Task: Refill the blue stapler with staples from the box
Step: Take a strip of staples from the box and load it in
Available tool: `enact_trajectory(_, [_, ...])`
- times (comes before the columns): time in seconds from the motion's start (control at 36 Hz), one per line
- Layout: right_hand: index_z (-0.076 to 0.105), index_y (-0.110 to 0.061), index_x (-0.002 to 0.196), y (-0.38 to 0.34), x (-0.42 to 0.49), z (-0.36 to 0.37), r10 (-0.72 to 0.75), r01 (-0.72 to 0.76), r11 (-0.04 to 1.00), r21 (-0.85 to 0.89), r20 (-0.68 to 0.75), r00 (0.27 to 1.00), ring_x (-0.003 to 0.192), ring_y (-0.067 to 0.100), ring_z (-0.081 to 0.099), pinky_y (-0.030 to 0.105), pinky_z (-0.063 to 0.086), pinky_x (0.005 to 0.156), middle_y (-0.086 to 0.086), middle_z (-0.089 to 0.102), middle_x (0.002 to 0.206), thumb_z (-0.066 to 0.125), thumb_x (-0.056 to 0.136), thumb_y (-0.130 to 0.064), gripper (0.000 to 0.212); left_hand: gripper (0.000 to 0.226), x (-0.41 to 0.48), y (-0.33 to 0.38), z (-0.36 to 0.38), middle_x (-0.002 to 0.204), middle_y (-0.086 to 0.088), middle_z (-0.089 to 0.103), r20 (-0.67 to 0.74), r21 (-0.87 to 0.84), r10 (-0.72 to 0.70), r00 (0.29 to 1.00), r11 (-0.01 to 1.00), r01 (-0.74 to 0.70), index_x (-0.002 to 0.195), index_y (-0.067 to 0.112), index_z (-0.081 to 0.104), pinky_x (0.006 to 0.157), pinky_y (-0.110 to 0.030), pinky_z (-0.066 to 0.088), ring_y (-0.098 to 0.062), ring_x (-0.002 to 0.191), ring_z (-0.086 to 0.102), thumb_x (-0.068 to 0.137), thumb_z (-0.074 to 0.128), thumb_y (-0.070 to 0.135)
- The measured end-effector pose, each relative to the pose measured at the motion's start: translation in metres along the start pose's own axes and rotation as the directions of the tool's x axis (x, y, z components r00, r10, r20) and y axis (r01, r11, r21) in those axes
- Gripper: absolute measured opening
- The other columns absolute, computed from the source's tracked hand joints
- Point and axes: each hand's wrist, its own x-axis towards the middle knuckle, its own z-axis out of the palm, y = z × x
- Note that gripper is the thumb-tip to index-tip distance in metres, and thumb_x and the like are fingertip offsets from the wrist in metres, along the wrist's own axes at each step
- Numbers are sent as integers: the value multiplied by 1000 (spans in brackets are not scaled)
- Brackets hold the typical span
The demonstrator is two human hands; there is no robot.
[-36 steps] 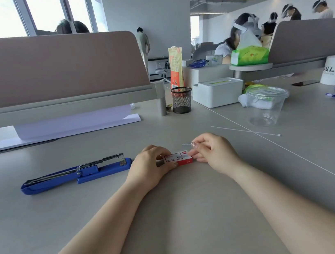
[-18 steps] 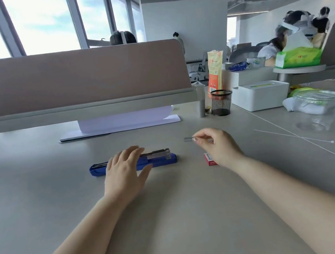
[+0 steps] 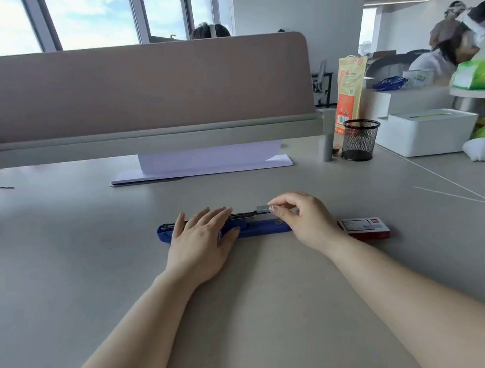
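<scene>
The blue stapler [image 3: 260, 228] lies flat and opened out on the grey desk, its metal staple channel facing up. My left hand [image 3: 202, 242] rests over the stapler's left and middle part, thumb against its near side. My right hand [image 3: 304, 222] pinches a small silver strip of staples [image 3: 263, 209] between thumb and forefinger, right above the channel's right end. The red and white staple box [image 3: 366, 228] lies on the desk just right of my right wrist, partly hidden behind it.
A desk divider [image 3: 140, 89] runs along the back with white paper [image 3: 207, 163] under it. A black mesh pen cup [image 3: 359, 140], an orange packet [image 3: 348, 91], a white box [image 3: 427, 131] and plastic containers stand at the right. People sit beyond.
My left hand left the staple box and settled on the stapler. My right hand carried the staple strip from the box over to the stapler's channel. The view shifted left.
</scene>
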Motion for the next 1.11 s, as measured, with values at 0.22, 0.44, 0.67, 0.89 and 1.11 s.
enact_trajectory(0.22, [69, -19, 92, 6, 3, 3, 8, -8, 1000, 15, 25, 1000, 82, 13, 60, 16, 42, 68, -3, 66, 90, 60, 86, -22, 11, 44, -1, 0, -2, 142, 17, 44, -8, -32, 0, 1000, 999, -1, 133, 37, 39, 117, -42, 4, -10, 139, 26, 92, 32, 51])
enact_trajectory(0.44, [70, -18, 94, 4, 2, 2, -9, 10, 999, -47, 30, 1000, 85, 20, 63, 35, 51, 81, -3, 64, 88, 60, 86, -23, 14, 40, 0, 0, -2, 141, 16, 45, -12, -46, -12, 1000, 999, 11, 132, 37, 40, 116, -39, 3, -9, 138, 27, 94, 32, 44])
enact_trajectory(0.67, [67, -23, 106, 6, 0, 4, -7, 15, 987, -158, 48, 999, 93, 24, 62, 41, 51, 85, -1, 64, 99, 53, 88, -33, 24, 47, -1, -2, 0, 147, 15, 37, -8, -42, 2, 1000, 999, -3, 137, 37, 34, 117, -41, 1, -11, 141, 21, 92, 25, 48])
enact_trajectory(0.89, [58, -23, 117, 6, -6, -4, 83, -71, 974, -213, 44, 996, 111, 20, 55, 42, 45, 96, 0, 58, 123, 64, 79, -42, 42, 86, -10, -24, -20, 156, 1, 19, -33, -28, -337, 941, 941, 336, 145, 20, 16, 116, -46, -7, -18, 145, 8, 78, 35, 71])
enact_trajectory(1.11, [42, -10, 133, -4, -15, -9, 88, 10, 906, -423, 211, 974, 135, 24, 36, 36, 31, 110, 6, 37, 149, 55, 85, -46, 62, 111, -13, -35, -18, 137, -16, 47, 56, 26, -542, 838, 840, 542, 132, 0, 28, 115, -54, 0, -30, 136, 30, 63, 26, 87])
